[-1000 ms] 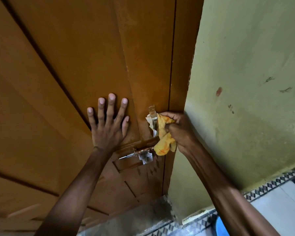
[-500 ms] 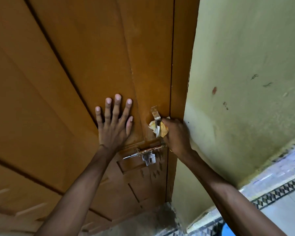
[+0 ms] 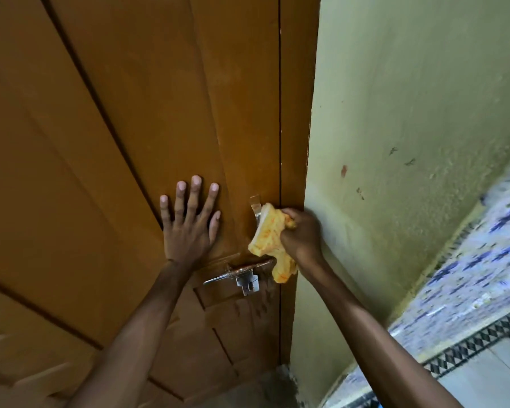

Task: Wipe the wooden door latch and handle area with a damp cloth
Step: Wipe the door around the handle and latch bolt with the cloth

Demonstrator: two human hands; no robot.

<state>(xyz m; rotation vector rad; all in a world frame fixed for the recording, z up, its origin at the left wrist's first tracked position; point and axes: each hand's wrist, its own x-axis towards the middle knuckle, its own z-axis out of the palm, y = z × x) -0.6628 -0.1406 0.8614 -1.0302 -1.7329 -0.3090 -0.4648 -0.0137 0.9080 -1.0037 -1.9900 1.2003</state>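
Cloth on the handle, latch not yet under it.

The right hand (image 3: 302,234) is closed in a fist on the yellow cloth (image 3: 270,241), its grip pressing the wad against the door (image 3: 147,113) at the metal handle (image 3: 256,208), whose top end shows just above the grip. Below the grip, the cloth's loose tail hangs touching or nearly touching the right end of the latch (image 3: 242,273); blur makes that hard to tell. Judging by this, wiping is under way at the handle, while the latch bolt and the wood around it look left to do. Left of the grip, the left hand (image 3: 189,228) lies flat and spread on the door, holding nothing. Right of the grip, the frame (image 3: 299,113) and green wall (image 3: 409,113) crowd the knuckles, leaving little room to sweep that way.
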